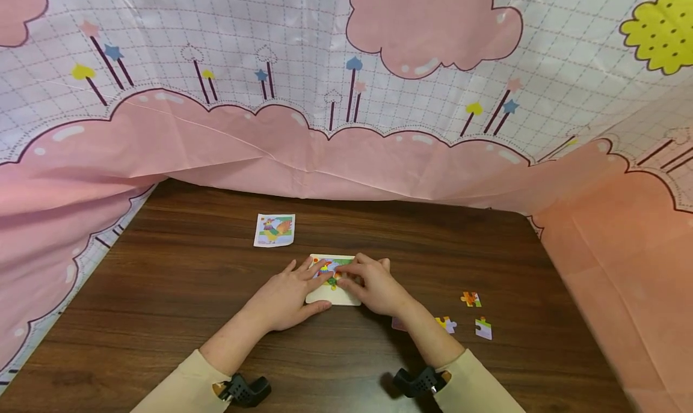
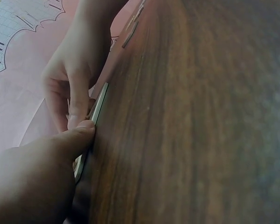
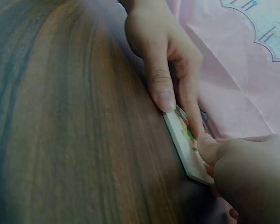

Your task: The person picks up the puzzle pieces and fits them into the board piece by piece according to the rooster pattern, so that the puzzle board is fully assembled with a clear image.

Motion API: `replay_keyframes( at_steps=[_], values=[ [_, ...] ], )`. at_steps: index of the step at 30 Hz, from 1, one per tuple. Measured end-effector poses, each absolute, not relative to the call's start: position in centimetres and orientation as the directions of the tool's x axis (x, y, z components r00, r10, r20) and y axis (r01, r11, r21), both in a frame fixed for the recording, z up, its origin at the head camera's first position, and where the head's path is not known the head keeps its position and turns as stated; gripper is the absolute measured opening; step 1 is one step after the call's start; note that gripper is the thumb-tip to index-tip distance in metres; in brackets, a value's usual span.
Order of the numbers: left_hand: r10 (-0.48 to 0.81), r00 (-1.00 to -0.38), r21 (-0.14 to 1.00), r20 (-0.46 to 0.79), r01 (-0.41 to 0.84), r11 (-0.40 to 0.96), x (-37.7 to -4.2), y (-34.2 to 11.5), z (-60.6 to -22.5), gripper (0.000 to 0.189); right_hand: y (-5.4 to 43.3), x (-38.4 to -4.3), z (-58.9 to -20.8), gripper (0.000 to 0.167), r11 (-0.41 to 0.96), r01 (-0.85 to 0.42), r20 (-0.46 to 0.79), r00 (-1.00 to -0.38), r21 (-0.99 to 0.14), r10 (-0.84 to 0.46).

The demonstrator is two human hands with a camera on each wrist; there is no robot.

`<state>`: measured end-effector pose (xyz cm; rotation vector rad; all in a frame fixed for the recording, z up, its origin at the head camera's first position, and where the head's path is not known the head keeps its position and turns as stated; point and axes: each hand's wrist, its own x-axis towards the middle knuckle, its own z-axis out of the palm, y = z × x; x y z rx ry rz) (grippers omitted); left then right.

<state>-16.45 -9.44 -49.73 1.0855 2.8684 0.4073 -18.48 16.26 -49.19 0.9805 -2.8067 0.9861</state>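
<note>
One puzzle board (image 1: 338, 298), partly filled, beneath fingers (image 1: 319, 279)

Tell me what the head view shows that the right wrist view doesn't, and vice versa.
Only the head view shows the bird picture card, the loose jigsaw pieces to the right and the black wrist devices. Only the right wrist view shows the thickness of the jigsaw board, its side edge seen close up. Both show the left hand and right hand at that board, the dark wood table and the pink printed cloth.
</note>
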Motion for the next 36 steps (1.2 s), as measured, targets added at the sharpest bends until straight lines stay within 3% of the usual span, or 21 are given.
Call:
replay_keyframes(
  at_steps=[10, 24, 36],
  values=[
    [0.655, -0.753, 0.271, 0.070, 0.646, 0.714, -16.5, -9.4, -50.0, 0.072, 18.8, -18.0, -47.7, 0.022, 0.528, -0.599, 0.265, -0.773, -0.602, -0.576],
    [0.664, -0.745, 0.262, 0.064, 0.655, 0.709, -16.4, -9.3, -50.1, 0.072, 26.0, -16.2, -46.8, 0.021, 0.564, -0.539, 0.259, -0.826, -0.626, -0.501],
    [0.659, -0.750, 0.270, 0.057, 0.648, 0.713, -16.6, -9.2, -49.9, 0.071, 33.2, -15.1, -46.8, 0.033, 0.620, -0.512, 0.253, -0.851, -0.594, -0.459]
  ],
)
